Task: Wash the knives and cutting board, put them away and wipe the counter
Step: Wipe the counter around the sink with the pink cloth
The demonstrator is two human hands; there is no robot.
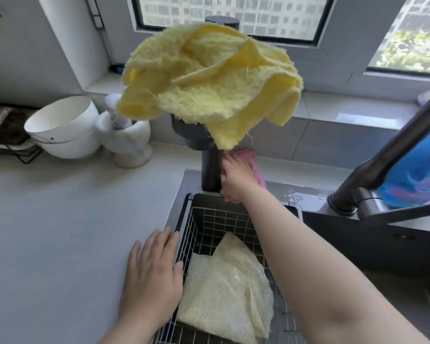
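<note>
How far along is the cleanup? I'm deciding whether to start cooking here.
Likely done: no knives or cutting board are in view, so washing and putting away seem finished, though storage isn't shown. In hand: the right hand presses a pink cloth on the ledge behind the sink, beside a dark cylinder; the left hand rests flat on the counter. Left: probably wiping the counter's wider surface.

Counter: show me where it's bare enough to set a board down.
The free patch is the counter left of the left hand, in front of the bowls and mortar. It is crowded behind the sink: right hand on the pink cloth, dark post, faucet. A mesh cloth fills the basket.
</note>
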